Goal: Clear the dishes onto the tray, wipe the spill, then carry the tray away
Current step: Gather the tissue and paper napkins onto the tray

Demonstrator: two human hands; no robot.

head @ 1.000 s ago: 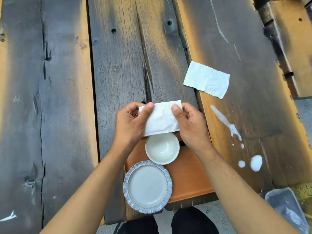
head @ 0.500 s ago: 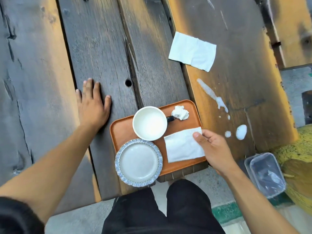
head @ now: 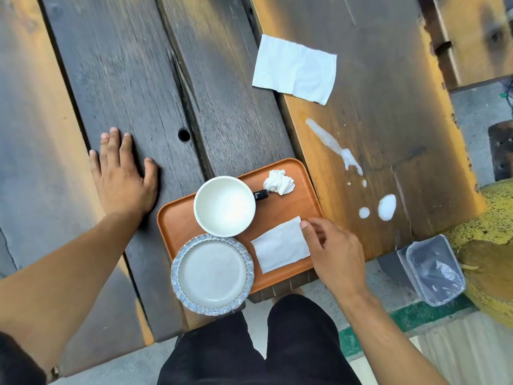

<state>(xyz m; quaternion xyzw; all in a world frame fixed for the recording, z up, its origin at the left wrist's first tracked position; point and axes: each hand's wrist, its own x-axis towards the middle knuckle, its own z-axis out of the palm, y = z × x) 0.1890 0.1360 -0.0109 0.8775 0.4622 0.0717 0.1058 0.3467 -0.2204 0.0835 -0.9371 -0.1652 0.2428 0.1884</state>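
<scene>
Nearby, spare napkin (head: 294, 68) w/ milk spill (head: 386, 207) beside tray (head: 280, 211), plastic tub (head: 433, 269) below.

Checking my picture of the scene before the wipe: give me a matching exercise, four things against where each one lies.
Things:
1. white bowl
2. crumpled tissue
3. flat napkin
4. left hand

Places:
A. bare planks, beyond the spill
B. far right corner of the tray
C. flat on the table, left of the tray
D. on the tray, behind the plate

Pairs: 1-D, 2-B, 3-A, 4-C

Orange tray (head: 177, 226) with bowl (head: 224, 206), plate (head: 212, 274), folded napkin (head: 281, 245), spill (head: 386, 207) beside
</scene>
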